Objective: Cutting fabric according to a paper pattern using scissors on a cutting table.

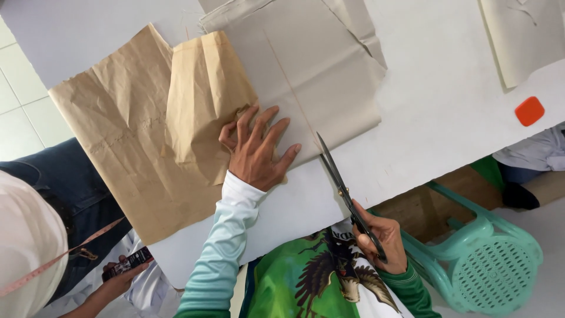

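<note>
left hand (257, 152) spread flat, pressing beige fabric (312, 70) beside the folded brown paper pattern (147, 135) | right hand (381, 240) closed around black scissors (341, 188), blades together, tip at the fabric's lower edge near the table (447, 106) rim | bare white tabletop right of the fabric | orange chalk (529, 111) well apart, far right
</note>
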